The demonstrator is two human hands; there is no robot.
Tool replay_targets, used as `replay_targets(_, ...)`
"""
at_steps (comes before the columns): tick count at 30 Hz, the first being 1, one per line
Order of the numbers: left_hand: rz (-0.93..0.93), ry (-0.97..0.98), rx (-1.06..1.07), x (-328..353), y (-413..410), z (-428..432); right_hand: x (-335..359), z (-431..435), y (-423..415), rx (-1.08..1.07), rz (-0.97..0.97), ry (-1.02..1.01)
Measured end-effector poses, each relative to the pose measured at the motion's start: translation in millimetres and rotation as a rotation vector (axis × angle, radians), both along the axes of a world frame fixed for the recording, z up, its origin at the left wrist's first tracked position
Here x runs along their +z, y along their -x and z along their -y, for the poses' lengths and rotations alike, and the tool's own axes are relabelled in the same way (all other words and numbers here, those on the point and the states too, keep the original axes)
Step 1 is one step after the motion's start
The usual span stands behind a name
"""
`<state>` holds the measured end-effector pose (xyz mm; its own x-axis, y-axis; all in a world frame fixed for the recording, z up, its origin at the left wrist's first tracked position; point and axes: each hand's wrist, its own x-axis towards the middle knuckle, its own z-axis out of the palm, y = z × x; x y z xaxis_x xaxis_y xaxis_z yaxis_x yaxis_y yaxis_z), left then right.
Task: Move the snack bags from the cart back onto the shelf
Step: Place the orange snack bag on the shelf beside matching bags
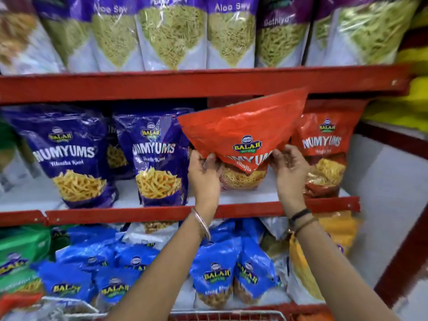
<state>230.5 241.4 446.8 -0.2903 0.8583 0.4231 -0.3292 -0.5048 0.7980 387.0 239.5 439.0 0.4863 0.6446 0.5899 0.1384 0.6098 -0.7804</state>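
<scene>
An orange-red Numyums snack bag (243,135) stands on the middle shelf (243,210), its top flopped forward toward me. My left hand (205,172) grips its lower left side. My right hand (289,167) holds its lower right side, fingers curled on the edge. A second orange-red Numyums bag (324,156) stands just right of it on the same shelf. Two purple-blue Numyums bags (69,154) (159,158) stand to the left. The cart's wire rim (227,315) shows at the bottom edge, with more bags in it at the lower left.
The upper shelf (208,83) carries tall purple-and-white Aloo Sev bags (171,33). Below the middle shelf lie several blue bags (215,272), green ones at the left and yellow ones at the right. A red upright (403,258) and a white wall bound the right side.
</scene>
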Motion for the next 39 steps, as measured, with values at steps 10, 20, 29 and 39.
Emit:
replay_targets(10,-0.164,0.169,0.044,-11.6,-0.7,-109.5,-13.5,-110.4,-14.5,-0.016,0.071,0.174)
replay_targets(20,-0.673,0.241,-0.16,-26.3,-4.1,-98.3,-30.1,-101.1,-11.8,0.258,0.19,0.571)
replay_targets(29,-0.784,0.335,-0.202,-33.4,10.2,-75.1,-34.3,-72.1,-20.7,0.175,0.195,0.647)
replay_targets(39,-0.721,0.239,-0.264,-42.2,16.1,-19.9,-43.7,-28.7,-30.0,0.323,0.056,0.598)
